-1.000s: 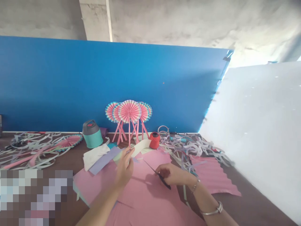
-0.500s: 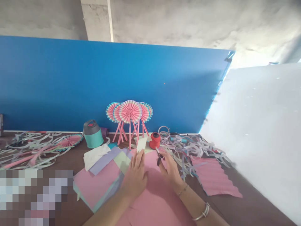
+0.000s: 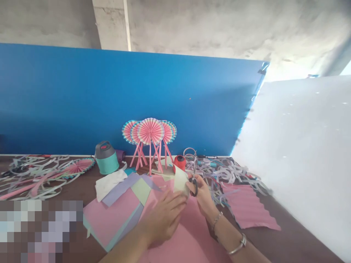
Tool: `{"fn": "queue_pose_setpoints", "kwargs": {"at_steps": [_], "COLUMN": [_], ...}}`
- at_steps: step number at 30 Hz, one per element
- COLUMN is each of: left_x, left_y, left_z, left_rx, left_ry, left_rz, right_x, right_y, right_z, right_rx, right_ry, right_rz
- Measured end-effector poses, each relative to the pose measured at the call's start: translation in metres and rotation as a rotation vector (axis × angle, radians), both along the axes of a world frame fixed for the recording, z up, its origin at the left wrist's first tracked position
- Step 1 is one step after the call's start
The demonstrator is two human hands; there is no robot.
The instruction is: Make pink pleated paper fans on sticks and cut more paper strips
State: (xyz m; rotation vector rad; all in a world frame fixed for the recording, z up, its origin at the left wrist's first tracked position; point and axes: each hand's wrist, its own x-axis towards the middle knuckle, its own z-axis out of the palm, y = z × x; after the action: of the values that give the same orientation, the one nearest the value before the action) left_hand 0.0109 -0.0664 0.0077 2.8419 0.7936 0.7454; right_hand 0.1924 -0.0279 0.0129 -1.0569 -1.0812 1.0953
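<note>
A pale yellow-green paper piece (image 3: 180,180) stands raised between my two hands. My left hand (image 3: 167,215) is closed on its lower edge, over a large pink sheet (image 3: 183,248). The fingers of my right hand (image 3: 201,191) are wrapped round the dark handles of a pair of scissors (image 3: 194,179), blades pointing up. Those right fingertips also meet the right edge of the pale paper. Just behind the paper sits a small red object (image 3: 180,163), partly covered by it.
Finished pink paper fans (image 3: 150,131) stand at the back by the blue panel (image 3: 109,95). A teal and grey container (image 3: 106,159) is left of them. Coloured sheets (image 3: 115,215) lie left, paper strips (image 3: 233,171) and a pleated pink sheet (image 3: 248,206) right.
My left hand has moved right and lifted the pale paper toward my right hand. The scissors have turned upright, and my right fingers have come to the paper's edge.
</note>
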Motion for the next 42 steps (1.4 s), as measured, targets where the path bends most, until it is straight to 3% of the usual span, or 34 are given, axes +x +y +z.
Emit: {"fn": "queue_pose_setpoints", "kwargs": {"at_steps": [2, 4, 6, 7, 9, 11, 18, 24, 30, 33, 36, 40, 42], "left_x": [-0.001, -0.002, -0.003, -0.003, -0.004, -0.006, -0.017, -0.023, -0.021, -0.023, -0.027, -0.029, -0.03], "left_y": [0.001, 0.007, 0.016, 0.021, 0.029, 0.034, 0.036, 0.041, 0.037, 0.034, 0.032, 0.033, 0.035], "left_z": [-0.003, -0.007, -0.009, -0.01, -0.01, -0.01, -0.003, -0.001, -0.002, 0.001, 0.004, 0.001, -0.002], "left_rx": [-0.09, -0.244, -0.501, -0.657, -0.94, -1.067, -0.793, -0.874, -0.904, -0.999, -1.226, -1.384, -1.405], "left_ry": [-0.226, -0.527, -0.756, -0.817, -0.872, -0.909, -0.971, -1.075, -1.049, -1.032, -0.933, -0.727, -0.75], "left_rz": [0.06, 0.281, 0.491, 0.523, 0.469, 0.411, 0.546, 0.458, 0.365, 0.234, 0.12, 0.071, 0.11], "right_x": [0.001, 0.001, 0.0, -0.002, -0.004, -0.006, -0.012, -0.023, -0.034, -0.032, -0.023, -0.013, -0.013], "right_y": [0.0, -0.001, -0.004, -0.005, -0.008, -0.009, -0.002, 0.004, 0.002, 0.001, 0.0, -0.003, -0.004], "right_z": [-0.001, -0.001, 0.0, 0.0, -0.002, -0.006, -0.003, 0.008, -0.009, -0.011, -0.003, 0.004, 0.003], "right_rx": [0.002, 0.008, 0.047, 0.073, 0.132, 0.167, 0.131, 0.033, -0.073, -0.017, 0.007, -0.128, -0.152], "right_ry": [-0.014, -0.053, -0.106, -0.138, -0.218, -0.304, -0.395, -0.246, -0.123, -0.023, 0.011, -0.125, -0.165], "right_rz": [0.043, 0.11, 0.172, 0.199, 0.241, 0.276, 0.3, 0.303, 0.21, 0.122, 0.112, 0.31, 0.39]}}
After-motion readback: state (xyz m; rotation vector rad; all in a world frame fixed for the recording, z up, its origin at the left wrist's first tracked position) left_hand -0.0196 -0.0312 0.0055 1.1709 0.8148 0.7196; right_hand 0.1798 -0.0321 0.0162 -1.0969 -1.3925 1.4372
